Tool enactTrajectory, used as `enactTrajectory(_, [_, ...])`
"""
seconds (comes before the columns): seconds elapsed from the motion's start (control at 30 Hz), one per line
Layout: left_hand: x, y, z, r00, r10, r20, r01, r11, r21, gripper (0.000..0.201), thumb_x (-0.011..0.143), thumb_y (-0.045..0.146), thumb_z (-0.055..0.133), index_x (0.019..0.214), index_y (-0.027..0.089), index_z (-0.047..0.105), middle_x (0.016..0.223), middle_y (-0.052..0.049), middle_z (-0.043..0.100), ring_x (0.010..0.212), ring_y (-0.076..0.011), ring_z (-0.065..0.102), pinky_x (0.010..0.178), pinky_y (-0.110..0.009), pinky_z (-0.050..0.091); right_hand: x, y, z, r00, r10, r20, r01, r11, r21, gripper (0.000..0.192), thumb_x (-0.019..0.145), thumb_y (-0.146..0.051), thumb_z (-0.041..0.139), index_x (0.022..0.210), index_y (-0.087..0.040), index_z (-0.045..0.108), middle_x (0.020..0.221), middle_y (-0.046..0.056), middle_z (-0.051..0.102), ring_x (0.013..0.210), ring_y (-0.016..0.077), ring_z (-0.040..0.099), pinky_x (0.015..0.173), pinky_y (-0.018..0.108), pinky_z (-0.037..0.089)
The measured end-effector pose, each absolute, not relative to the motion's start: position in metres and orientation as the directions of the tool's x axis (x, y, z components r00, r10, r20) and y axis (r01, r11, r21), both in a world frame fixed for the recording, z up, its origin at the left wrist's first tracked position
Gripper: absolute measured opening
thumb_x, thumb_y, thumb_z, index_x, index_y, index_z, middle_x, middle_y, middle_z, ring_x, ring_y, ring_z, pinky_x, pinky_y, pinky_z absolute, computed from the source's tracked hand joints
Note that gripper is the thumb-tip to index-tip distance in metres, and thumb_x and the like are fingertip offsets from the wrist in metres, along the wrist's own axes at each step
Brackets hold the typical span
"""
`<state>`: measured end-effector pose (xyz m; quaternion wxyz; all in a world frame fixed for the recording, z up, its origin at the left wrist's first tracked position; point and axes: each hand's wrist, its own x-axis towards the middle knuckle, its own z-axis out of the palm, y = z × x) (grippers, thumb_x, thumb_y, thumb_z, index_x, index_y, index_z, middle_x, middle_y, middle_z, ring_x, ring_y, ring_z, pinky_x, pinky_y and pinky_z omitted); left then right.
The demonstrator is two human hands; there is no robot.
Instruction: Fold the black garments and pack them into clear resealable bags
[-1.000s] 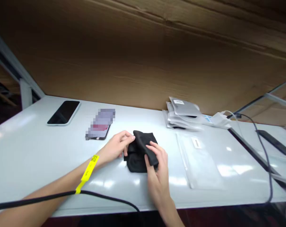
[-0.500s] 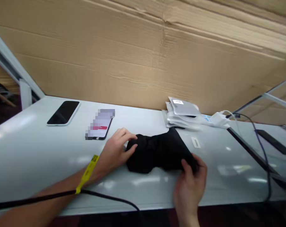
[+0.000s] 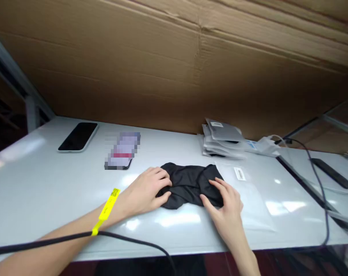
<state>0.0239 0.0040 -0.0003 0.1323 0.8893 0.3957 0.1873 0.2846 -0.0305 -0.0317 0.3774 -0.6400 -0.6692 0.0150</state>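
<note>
Two hands flat on black cloth (image 3: 191,184), mid-desk. Left hand (image 3: 146,191) pressing cloth's left end, fingers spread, palm down, grip released, nothing clenched. Right hand (image 3: 227,205) pressing cloth's right end, also open-palmed, fingertips on fabric edge. Cloth lying crumpled, pinched at middle, on white desk (image 3: 47,184), its right end overlapping clear plastic bag (image 3: 248,195).

To smooth well, probably: keep palms flat, slide outward from cloth's centre w/ even pressure, work out middle bunching first, keep cloth from dragging bag along.

Yellow wristband (image 3: 107,209) on left wrist, small printed code on it, too small to read. Black cable (image 3: 76,237) running nearer than cloth, along desk's front edge.

Left of cloth & further back: dark phone (image 3: 78,136) face-up; between it & cloth, second phone (image 3: 122,150), screen blurred, unreadable. Right-rear of cloth: stack of packed bags (image 3: 222,140), white label on top, text illegible. White label on clear bag just right of cloth, also illegible. Cardboard wall (image 3: 174,69) behind cloth, no print visible. No brand readable anywhere.
</note>
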Motion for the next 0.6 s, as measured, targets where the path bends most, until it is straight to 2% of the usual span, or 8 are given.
enactTrajectory(0.1, [0.024,0.004,0.002,0.621,0.756,0.208,0.66,-0.647,0.383,0.011,0.089,0.022,0.056,0.095,0.02,0.065,0.102,-0.005,0.066,0.097,-0.0221,0.059,0.089,-0.038,0.046,0.286,-0.031,-0.037,0.086,0.892,0.444,0.874,0.147,-0.463,0.035,0.081,-0.047,0.059,0.108,-0.026,0.067,0.119,0.01,0.066,0.112,0.031,0.055,0.092,0.049,0.038])
enactTrajectory(0.33, [0.023,0.002,0.007,0.62,0.764,0.18,0.67,-0.634,0.386,0.009,0.089,0.021,0.055,0.093,0.02,0.063,0.1,-0.005,0.065,0.096,-0.0218,0.058,0.087,-0.035,0.045,0.291,-0.03,-0.029,0.112,0.897,0.428,0.847,0.139,-0.513,0.024,0.081,-0.036,0.053,0.093,-0.025,0.07,0.11,0.008,0.07,0.105,0.0303,0.058,0.091,0.05,0.037])
enactTrajectory(0.47, [0.02,0.004,0.009,0.614,0.773,0.162,0.684,-0.623,0.381,0.006,0.085,0.019,0.058,0.089,0.02,0.062,0.095,-0.004,0.063,0.092,-0.0215,0.058,0.083,-0.034,0.046,0.292,-0.03,-0.019,0.179,0.895,0.409,0.772,0.13,-0.622,0.023,0.08,-0.04,0.054,0.088,-0.024,0.069,0.098,0.007,0.072,0.097,0.0282,0.061,0.09,0.047,0.04])
enactTrajectory(0.6, [0.015,0.006,0.013,0.606,0.781,0.151,0.7,-0.613,0.365,0.006,0.082,0.016,0.057,0.085,0.019,0.061,0.089,-0.004,0.062,0.088,-0.0214,0.057,0.08,-0.033,0.045,0.298,-0.032,-0.007,0.381,0.863,0.332,0.666,-0.007,-0.746,0.034,0.08,-0.051,0.055,0.091,-0.021,0.066,0.092,0.007,0.069,0.089,0.0266,0.061,0.082,0.041,0.044])
